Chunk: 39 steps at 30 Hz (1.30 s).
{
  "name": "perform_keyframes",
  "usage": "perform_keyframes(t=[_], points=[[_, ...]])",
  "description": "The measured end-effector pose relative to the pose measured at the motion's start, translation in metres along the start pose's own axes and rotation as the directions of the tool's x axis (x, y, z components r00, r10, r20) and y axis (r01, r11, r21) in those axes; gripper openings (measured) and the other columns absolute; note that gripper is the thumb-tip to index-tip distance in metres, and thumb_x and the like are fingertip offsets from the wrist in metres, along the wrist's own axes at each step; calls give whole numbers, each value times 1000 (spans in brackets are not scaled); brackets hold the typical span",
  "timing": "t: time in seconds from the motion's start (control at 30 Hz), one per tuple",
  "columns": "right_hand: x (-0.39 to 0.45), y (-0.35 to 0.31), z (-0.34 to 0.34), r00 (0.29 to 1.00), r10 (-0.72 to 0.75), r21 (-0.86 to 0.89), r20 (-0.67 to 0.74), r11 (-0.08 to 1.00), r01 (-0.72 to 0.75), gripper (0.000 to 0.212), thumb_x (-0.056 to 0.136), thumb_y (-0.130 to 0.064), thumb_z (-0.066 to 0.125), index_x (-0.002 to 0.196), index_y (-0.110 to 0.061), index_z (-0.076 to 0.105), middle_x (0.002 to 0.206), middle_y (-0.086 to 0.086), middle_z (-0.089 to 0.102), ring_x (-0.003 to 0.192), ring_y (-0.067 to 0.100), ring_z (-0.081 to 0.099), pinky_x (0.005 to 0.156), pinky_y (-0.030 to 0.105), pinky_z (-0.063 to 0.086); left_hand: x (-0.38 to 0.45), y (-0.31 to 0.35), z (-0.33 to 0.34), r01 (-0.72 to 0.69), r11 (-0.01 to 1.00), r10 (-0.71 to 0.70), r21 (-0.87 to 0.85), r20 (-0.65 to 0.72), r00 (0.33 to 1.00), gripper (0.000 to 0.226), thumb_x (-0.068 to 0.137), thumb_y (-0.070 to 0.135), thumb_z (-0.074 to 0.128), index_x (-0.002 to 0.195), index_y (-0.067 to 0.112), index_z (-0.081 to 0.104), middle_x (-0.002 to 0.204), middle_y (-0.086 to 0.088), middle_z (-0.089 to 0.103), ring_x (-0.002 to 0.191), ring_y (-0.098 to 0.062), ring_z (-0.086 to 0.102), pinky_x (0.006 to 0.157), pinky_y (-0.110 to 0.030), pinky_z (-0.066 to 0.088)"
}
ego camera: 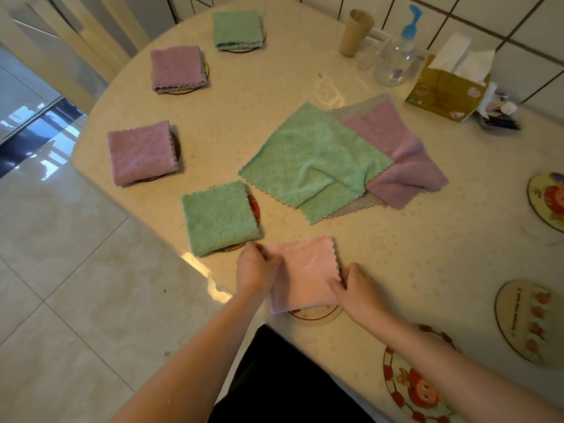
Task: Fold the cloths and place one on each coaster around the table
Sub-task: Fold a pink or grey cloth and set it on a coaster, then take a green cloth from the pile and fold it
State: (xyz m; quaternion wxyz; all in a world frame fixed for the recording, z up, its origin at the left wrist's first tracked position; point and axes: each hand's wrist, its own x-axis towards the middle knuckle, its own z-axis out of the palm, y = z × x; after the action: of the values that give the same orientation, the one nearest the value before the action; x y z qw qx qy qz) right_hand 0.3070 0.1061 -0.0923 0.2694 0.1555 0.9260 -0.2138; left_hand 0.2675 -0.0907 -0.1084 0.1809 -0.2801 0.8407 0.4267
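A folded pink cloth [305, 271] lies on a round coaster [317, 315] near the table's front edge. My left hand [256, 268] grips its left edge and my right hand [355, 288] pinches its right corner. Folded cloths cover other coasters: green [218, 218], purple [140, 151], purple [177, 68] and green [238, 29]. An unfolded green cloth [311, 157] lies over an unfolded purple cloth [406, 154] in the table's middle. Bare coasters sit at the right: [412, 389], [525, 319], [547, 199].
At the back right stand a paper cup [355, 33], a clear pump bottle [396, 56] and a tissue box [445, 90]. Chair backs [79, 35] stand at the far left. The table edge [195, 264] drops to tiled floor on the left.
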Motion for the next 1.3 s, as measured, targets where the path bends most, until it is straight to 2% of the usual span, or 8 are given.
perform_keyframes(t=[0.27,0.37,0.5,0.67,0.77,1.0,1.1,1.3], points=[[-7,-5,6,990,89,196,108,975,-109,41,82,-43,64,99,-8,53,88,3,56,77,21,55,59,29,39,3,5,1,120,982,-109,-148,80,991,22,77,25,71,94,13,64,87,-3,65,78,-20,57,66,-30,46],[-7,-4,-1,979,14,317,203,945,-79,23,83,-28,63,97,-12,55,94,4,60,85,22,58,68,30,42,-8,6,-5,116,942,-60,-316,181,982,15,82,16,69,90,6,61,74,-4,53,72,-21,50,64,-34,44],[-8,9,-11,974,-72,440,215,898,-31,26,81,-25,59,103,-12,60,98,3,65,90,20,61,75,34,50,-23,-1,-14,210,830,-50,-517,305,951,8,90,10,63,94,8,57,84,-8,58,78,-24,56,66,-37,46],[-4,31,-12,971,-84,493,224,869,-39,13,85,-23,60,91,-18,50,85,3,60,69,17,60,46,23,42,-39,-15,-6,253,758,-84,-601,295,952,10,90,2,60,97,9,57,86,-10,59,78,-24,55,69,-37,50],[-3,44,-3,978,-73,471,196,882,-29,20,84,-18,64,80,-20,45,88,11,62,64,18,65,42,19,42,-41,-23,2,195,846,-129,-495,166,978,13,87,1,65,94,10,60,89,-14,64,81,-27,59,77,-44,55],[-1,51,1,991,-63,399,116,917,12,22,81,-24,69,85,-24,46,84,3,60,75,20,63,67,38,55,-40,-23,3,132,933,-117,-335,64,991,15,82,8,69,93,15,61,90,-12,67,80,-29,64,73,-48,59],[0,47,-5,985,-132,224,114,969,104,24,83,-28,68,93,-18,49,78,-6,52,68,7,50,54,22,38,-35,-23,0,-17,1000,16,-23,-23,1000,20,80,13,69,98,17,61,96,-1,64,82,-21,58,73,-32,49],[33,30,-46,965,-256,131,-63,956,263,12,87,-29,60,81,-20,55,84,-4,57,76,15,57,70,34,50,-6,7,-6,-427,841,416,334,106,903,32,84,7,60,114,19,60,113,3,52,104,-23,52,81,-32,45]])
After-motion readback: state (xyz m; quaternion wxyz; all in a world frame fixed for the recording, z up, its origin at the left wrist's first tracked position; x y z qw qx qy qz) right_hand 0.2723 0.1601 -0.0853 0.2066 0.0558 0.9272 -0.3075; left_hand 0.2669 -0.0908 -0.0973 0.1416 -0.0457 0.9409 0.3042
